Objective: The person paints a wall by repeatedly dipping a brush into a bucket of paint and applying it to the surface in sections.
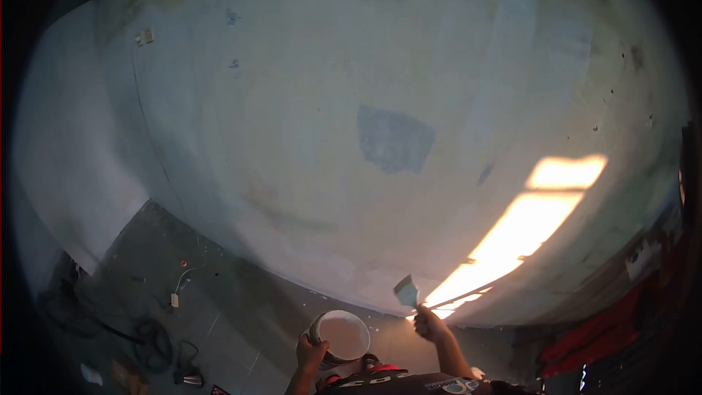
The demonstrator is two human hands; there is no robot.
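In the head view, the left hand (311, 355) grips the near rim of a white pail (342, 336), fingers hooked over the edge, with the pail's open mouth turned up. Just right of the pail and slightly above it, the right hand (430, 324) is closed around the handle of a putty knife (406, 291). The blade stands near the wall (292, 102), but whether it touches cannot be told. A darker grey patch (393, 139) lies well above the pail, a sunlit strip (526, 227) up and to its right, and cables (150, 336) on the floor to its left.

The work would likely go best with a shallow blade angle, a firm wrist, and the pail held close under the knife.

The knife's long axis runs from the fist upward, leaning slightly toward the pail's side, with the broad edge uppermost.
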